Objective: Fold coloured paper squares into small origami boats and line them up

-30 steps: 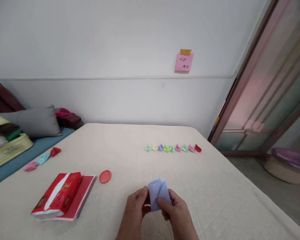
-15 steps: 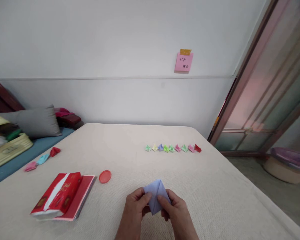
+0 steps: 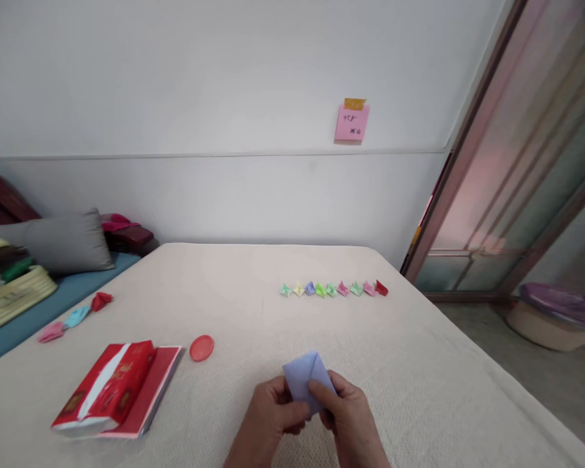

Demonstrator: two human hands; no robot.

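Observation:
A folded square of pale blue-violet origami paper (image 3: 306, 377) is held above the cloth near the front middle, with a crease running down from its top corner. My left hand (image 3: 277, 413) pinches its lower left side, thumb across the bottom corner. On the right edge, my right hand (image 3: 346, 406) grips it with the thumb pressed on the front face. The fingers behind the paper are partly hidden. Farther back stands a row of several small folded paper pieces (image 3: 331, 290) in green, yellow, violet, pink and red.
A red tissue pack (image 3: 112, 383) lies on a stack of coloured paper (image 3: 158, 383) at the left. Beside it is a round red lid (image 3: 201, 348). Pink, blue and red folded papers (image 3: 77, 316) lie by the left edge of the cloth-covered table (image 3: 234, 279).
My left thumb has slid down from the paper's left side to its bottom corner. The paper has tilted slightly, and the whole view has shifted a little.

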